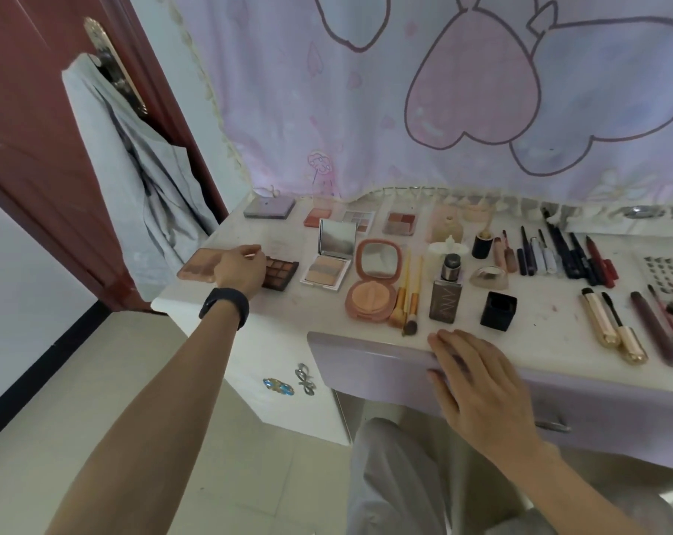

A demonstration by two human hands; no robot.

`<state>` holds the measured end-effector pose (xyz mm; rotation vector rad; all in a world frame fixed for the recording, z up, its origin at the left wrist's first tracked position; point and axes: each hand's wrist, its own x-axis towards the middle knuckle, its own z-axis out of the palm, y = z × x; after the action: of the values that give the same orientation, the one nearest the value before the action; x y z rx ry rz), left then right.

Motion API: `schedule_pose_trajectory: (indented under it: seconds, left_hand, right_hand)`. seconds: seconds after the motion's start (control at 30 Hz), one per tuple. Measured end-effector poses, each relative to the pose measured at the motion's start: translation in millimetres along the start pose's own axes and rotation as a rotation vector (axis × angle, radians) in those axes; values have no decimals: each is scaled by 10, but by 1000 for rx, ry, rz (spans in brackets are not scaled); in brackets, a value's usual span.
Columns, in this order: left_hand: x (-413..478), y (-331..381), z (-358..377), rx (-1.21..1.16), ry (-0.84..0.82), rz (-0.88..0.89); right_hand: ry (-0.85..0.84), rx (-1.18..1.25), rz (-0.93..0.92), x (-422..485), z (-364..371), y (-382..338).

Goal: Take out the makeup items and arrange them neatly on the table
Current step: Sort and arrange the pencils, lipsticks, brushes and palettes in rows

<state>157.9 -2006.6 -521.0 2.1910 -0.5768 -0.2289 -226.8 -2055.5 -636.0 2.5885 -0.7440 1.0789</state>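
The eyeshadow palette [282,269] lies open at the left end of the desk [288,308]. I judge it light, stiff and flat, its pressed powder brittle and its hinged lid loose, so best held by the long edges. My left hand [240,270] curls over its middle, gripping it. My right hand [477,384] rests flat, fingers straight, on the desk's front edge.

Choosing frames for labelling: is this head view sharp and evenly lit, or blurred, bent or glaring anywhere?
Head view: soft, even light with faint shadows; the wide lens bows the table and door; the right hand is slightly smeared, the left hand on the brown palette crisper.
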Motion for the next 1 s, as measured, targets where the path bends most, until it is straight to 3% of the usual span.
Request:
schedule_pose_trajectory:
  seconds: [0.23, 0.4, 1.0]
  left_hand:
    - [-371, -258, -46, 173, -78, 256]
    - [-467, -318, -22, 228, -86, 333]
    - [-76, 7, 220, 224, -127, 177]
  right_hand:
    - [100, -50, -31, -37, 52, 10]
    - [117, -27, -20, -40, 79, 23]
    - [109, 35, 44, -39, 79, 5]
